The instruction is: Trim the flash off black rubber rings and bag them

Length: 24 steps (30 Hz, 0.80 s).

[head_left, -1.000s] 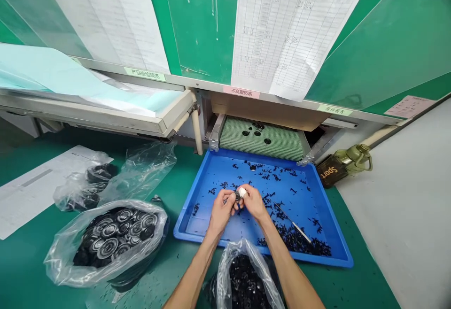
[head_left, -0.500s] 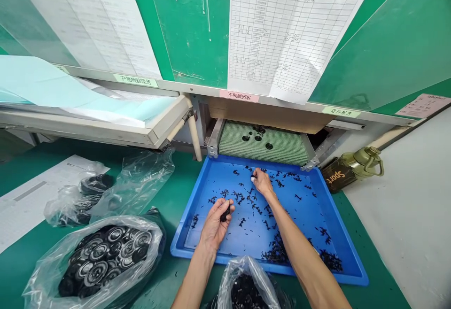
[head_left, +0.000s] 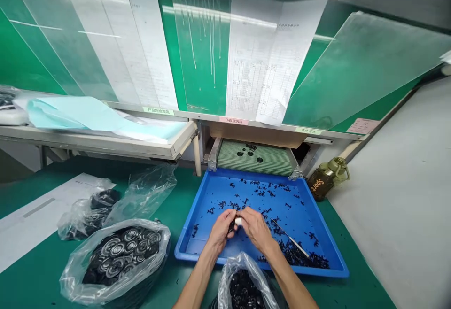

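Over the blue tray (head_left: 331,269), my two hands meet. My left hand (head_left: 219,232) is closed around a small black rubber-looking part (head_left: 231,226), mostly hidden by the fingers. Against that part, the fingers of my right hand (head_left: 256,230) are pinched together, with a white cover on one fingertip. What sits between the right fingertips is too small to make out. Small black scraps (head_left: 289,252) lie scattered in the tray, heaped near its front right. A thin tool with a pale handle (head_left: 299,247) rests among them.
Behind the tray, a green conveyor belt (head_left: 253,161) carries several black discs. An open bag of black discs (head_left: 121,257) stands left; another bag with black pieces (head_left: 243,288) stands in front. A green bottle (head_left: 324,180) is at right, a shelf (head_left: 172,149) upper left.
My right hand has come back from the tray's far side to meet my left hand. The view has shifted upward. The pale-handled tool now shows in the tray.
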{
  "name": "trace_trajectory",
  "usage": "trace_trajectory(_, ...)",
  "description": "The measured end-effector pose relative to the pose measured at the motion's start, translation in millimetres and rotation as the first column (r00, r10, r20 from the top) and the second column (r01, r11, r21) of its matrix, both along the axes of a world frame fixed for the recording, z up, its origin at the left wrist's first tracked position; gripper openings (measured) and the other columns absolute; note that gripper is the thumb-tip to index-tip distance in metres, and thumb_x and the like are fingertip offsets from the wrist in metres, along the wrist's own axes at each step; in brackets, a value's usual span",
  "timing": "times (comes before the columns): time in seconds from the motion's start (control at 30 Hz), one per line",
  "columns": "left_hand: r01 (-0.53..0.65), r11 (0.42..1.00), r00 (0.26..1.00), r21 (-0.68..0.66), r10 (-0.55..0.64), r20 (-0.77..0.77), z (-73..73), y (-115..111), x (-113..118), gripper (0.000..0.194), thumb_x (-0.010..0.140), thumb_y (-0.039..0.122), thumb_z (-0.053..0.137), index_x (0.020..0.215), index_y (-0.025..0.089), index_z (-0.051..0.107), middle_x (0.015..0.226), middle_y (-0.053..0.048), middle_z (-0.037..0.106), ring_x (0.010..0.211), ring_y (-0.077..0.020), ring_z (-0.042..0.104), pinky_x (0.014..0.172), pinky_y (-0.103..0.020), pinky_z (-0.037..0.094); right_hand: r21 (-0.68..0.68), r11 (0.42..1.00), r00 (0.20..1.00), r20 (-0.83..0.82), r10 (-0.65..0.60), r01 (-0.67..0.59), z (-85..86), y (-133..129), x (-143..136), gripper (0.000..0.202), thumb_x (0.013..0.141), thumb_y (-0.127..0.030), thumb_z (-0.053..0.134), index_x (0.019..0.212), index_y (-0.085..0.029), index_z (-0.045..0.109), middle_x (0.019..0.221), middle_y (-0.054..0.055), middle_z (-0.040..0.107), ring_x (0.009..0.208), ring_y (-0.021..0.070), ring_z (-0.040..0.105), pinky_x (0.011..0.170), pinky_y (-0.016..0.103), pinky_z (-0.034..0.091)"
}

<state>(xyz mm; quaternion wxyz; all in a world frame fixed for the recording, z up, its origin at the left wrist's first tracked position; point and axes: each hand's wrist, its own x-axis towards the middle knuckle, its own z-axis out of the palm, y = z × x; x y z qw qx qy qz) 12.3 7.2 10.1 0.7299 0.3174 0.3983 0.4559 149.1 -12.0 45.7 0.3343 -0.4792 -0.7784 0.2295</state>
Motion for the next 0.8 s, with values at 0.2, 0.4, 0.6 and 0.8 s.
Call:
trace_trajectory(0.2,0.031,0.996,0.998,0.082,-0.026,-0.054,1.9,-9,6,0.029,0.069,0.039,0.064,0.080,0.016,0.051,0.046,0.004,0.053,0.035,-0.0040,0.034,0.033,-0.014,0.016,-0.226,0.971,0.914,-0.373,-0.161,0.079,-19.4,-1,7,0.017,0.077,-0.022,0.051,0.077,-0.019,0.068,0.085,0.005,0.058,0.066,0.0146,0.057,0.059,0.027,0.048)
trace_trajectory(0.4,-0.028,0.981,0.976,0.189,0.068,-0.206,-12.6,-17,9,0.029,0.069,0.039,0.062,0.085,0.018,0.048,0.045,0.007,0.051,0.032,-0.0041,0.030,0.032,-0.015,0.020,-0.404,0.914,0.835,-0.489,-0.254,0.041,-36.5,0,3,0.031,0.066,-0.018,0.052,0.095,-0.018,0.064,0.073,0.000,0.058,0.053,0.0120,0.056,0.050,0.025,0.048)
trace_trajectory(0.6,0.012,0.978,0.963,0.209,0.046,-0.267,-10.0,-18,8,0.042,0.068,0.053,0.062,0.084,0.016,0.053,0.042,0.008,0.048,0.031,-0.0042,0.030,0.033,-0.017,0.018,-0.385,0.922,0.936,-0.310,-0.164,0.034,-26.2,-5,5,0.017,0.073,-0.022,0.047,0.081,-0.014,0.060,0.056,-0.002,0.055,0.045,0.0105,0.053,0.042,0.019,0.043)
trace_trajectory(0.8,-0.062,0.978,0.978,0.198,0.100,-0.185,-7.6,-20,8,0.050,0.066,0.051,0.067,0.097,0.013,0.057,0.047,0.006,0.051,0.034,-0.0043,0.035,0.035,-0.017,0.024,-0.359,0.918,0.980,-0.034,-0.196,0.171,-22.3,12,7,0.022,0.082,-0.016,0.035,0.078,-0.016,0.057,0.052,-0.002,0.055,0.045,0.0102,0.054,0.047,0.018,0.040)
